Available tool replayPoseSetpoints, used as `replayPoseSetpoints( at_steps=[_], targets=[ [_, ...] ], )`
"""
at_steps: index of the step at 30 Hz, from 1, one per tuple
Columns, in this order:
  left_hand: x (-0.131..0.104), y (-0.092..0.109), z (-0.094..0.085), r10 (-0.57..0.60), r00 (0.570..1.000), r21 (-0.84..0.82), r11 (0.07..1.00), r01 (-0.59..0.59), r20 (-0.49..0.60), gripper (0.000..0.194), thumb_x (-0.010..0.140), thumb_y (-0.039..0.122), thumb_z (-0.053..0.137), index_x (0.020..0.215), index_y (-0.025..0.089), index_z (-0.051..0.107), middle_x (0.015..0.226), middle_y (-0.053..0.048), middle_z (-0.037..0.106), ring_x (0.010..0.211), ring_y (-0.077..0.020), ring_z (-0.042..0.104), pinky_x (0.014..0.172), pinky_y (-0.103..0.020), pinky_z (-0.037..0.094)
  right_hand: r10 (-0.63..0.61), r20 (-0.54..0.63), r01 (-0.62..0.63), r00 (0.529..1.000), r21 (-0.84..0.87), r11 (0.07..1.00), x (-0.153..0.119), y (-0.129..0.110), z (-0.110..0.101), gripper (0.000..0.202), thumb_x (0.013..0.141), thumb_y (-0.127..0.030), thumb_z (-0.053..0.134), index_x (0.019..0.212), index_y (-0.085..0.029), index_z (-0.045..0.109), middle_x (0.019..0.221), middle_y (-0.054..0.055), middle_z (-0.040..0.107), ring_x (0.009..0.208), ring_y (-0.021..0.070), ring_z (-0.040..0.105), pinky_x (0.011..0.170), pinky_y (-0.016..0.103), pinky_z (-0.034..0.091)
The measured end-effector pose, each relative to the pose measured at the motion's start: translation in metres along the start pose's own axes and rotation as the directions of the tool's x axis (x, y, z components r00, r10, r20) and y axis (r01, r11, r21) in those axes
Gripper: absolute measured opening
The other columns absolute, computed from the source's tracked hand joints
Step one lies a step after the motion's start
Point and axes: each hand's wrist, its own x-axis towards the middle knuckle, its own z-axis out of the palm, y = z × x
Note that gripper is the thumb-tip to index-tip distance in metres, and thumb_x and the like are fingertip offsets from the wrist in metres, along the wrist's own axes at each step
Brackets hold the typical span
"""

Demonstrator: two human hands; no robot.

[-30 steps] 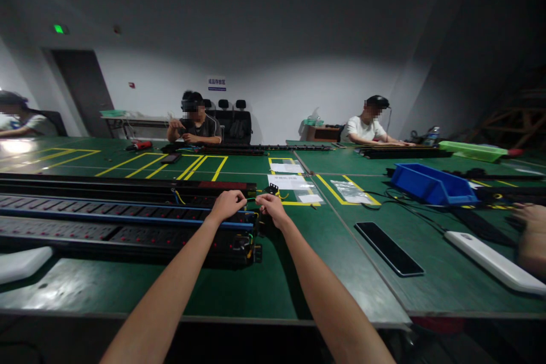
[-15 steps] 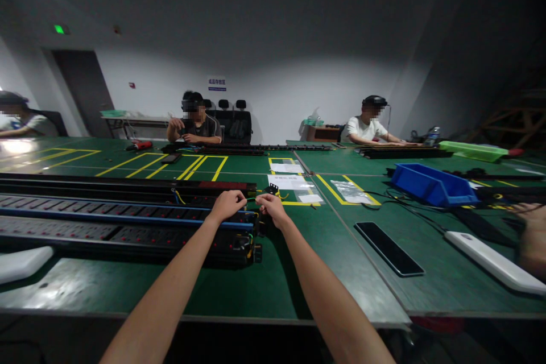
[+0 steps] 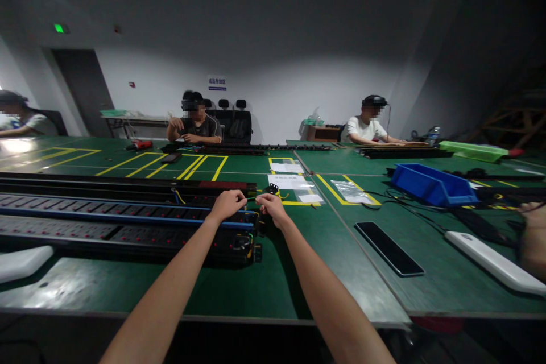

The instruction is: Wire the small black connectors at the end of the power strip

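My left hand and my right hand are close together above the right end of a long black power strip with blue edges. A thin green wire runs between my pinched fingertips, and each hand is closed on it. Nearer to me lies a second power strip, with loose yellow and green wires at its right end. Behind these stretches a black rail with a yellow wire. A small black bracket stands just past my right fingers.
On the green table lie a phone, a white power bank-like block and a blue bin with black cables. Another person's hand is at the right edge. Several people sit opposite and at left; papers lie ahead.
Both my hands stay nearly in place, fingertips still pinched on the wire. The other person's hand at the right edge has shifted slightly.
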Motion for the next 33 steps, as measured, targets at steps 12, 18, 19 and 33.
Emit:
replayPoseSetpoints(
  at_steps=[12,18,19,33],
  targets=[
    [-0.0003,0.0021,-0.0017,0.0,1.0,-0.008,1.0,0.0,0.002,0.025,0.083,0.042,0.062,0.085,0.022,0.077,0.082,-0.005,0.075,0.077,-0.0197,0.067,0.069,-0.025,0.044,-0.002,0.002,0.002,1.0,0.0,1.0,0.0007,0.0008,-0.0006,0.035,0.063,-0.042,0.077,0.085,-0.015,0.071,0.075,0.003,0.068,0.054,0.0083,0.052,0.048,0.021,0.039],
    [0.0003,0.0004,0.0003,-0.004,1.0,0.0,1.0,0.004,0.0,0.025,0.083,0.041,0.062,0.085,0.022,0.077,0.079,-0.005,0.074,0.075,-0.0196,0.066,0.066,-0.025,0.043,-0.003,-0.004,0.003,1.0,-0.01,1.0,0.0004,0.0006,0.0001,0.034,0.063,-0.043,0.077,0.083,-0.016,0.071,0.075,0.003,0.069,0.053,0.0083,0.052,0.048,0.021,0.039],
    [0.0003,0.0003,0.0004,-0.003,1.0,0.0,1.0,0.003,0.001,0.025,0.083,0.041,0.062,0.085,0.022,0.077,0.079,-0.005,0.074,0.075,-0.0197,0.066,0.066,-0.025,0.043,-0.003,-0.005,0.003,1.0,-0.008,1.0,0.0004,0.0005,0.0001,0.034,0.063,-0.043,0.077,0.083,-0.016,0.071,0.075,0.003,0.069,0.053,0.0083,0.052,0.048,0.021,0.039],
    [-0.0007,0.0024,-0.0016,0.002,1.0,0.007,1.0,-0.002,0.001,0.024,0.083,0.041,0.061,0.085,0.022,0.077,0.078,-0.004,0.074,0.074,-0.02,0.066,0.067,-0.026,0.042,0.001,0.001,-0.001,1.0,0.001,1.0,0.0013,0.0016,-0.0007,0.035,0.063,-0.043,0.078,0.085,-0.016,0.071,0.075,0.003,0.069,0.054,0.0085,0.052,0.048,0.021,0.039]
  ],
)
